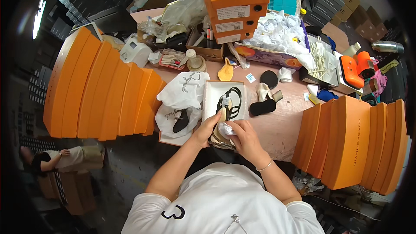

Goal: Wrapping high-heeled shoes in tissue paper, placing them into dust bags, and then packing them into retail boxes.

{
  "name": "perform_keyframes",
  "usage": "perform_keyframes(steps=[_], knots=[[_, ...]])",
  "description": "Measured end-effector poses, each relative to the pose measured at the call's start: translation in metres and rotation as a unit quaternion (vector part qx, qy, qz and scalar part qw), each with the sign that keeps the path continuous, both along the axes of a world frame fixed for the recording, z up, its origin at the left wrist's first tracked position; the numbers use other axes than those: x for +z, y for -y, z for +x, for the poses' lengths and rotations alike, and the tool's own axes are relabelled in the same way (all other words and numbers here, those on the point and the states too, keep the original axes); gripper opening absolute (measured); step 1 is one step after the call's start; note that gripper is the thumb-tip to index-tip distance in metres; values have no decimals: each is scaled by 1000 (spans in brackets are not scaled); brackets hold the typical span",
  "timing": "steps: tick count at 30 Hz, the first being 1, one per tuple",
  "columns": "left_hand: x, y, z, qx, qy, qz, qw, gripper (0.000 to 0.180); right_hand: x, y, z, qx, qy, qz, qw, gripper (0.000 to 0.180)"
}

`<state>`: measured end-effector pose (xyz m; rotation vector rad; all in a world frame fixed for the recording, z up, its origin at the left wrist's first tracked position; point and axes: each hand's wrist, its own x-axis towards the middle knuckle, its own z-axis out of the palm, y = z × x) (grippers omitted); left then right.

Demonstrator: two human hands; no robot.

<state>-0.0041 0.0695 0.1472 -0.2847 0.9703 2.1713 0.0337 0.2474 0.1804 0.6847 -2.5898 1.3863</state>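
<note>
Over an open shoebox [211, 91] at the table's front edge, my left hand [207, 131] is closed around a sandal with black straps [235, 109] and a pale insole. My right hand [247, 141] grips a white crumpled wad [225, 129] against the sandal; whether it is paper or cloth, I cannot tell. Left of the box lies white printed wrapping [182, 90], with another black shoe [180, 121] showing in it. To the right are a black brush-like pad [262, 107], a round black lid-like disc [268, 79] and a cream cloth [262, 91].
Orange shoeboxes stand in rows at left [97, 91] and right [342, 143]; more orange boxes [236, 0] are stacked at the back. Behind are a carton of crumpled white paper [279, 32], a white-capped bottle [191, 54], a yellow cloth [225, 70] and an orange tool [352, 71]. Another person [65, 158] is at far left.
</note>
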Motion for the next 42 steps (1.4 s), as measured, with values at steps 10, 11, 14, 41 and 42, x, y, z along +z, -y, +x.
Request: perform_keyframes(steps=[10,11,14,41,42], knots=[[-11,7,56,138,93,-38,985,34,-10,14,38,151,192,0,970,65],[-13,6,56,128,94,-41,986,35,-13,14,37,148,215,5,965,65],[-10,10,56,80,96,-70,990,37,-20,16,46,154,190,-106,964,58],[-50,42,46,36,22,-99,994,39,-13,29,14,172,174,55,968,52],[-44,51,34,-37,-11,-165,986,40,5,20,6,140,103,67,982,62]])
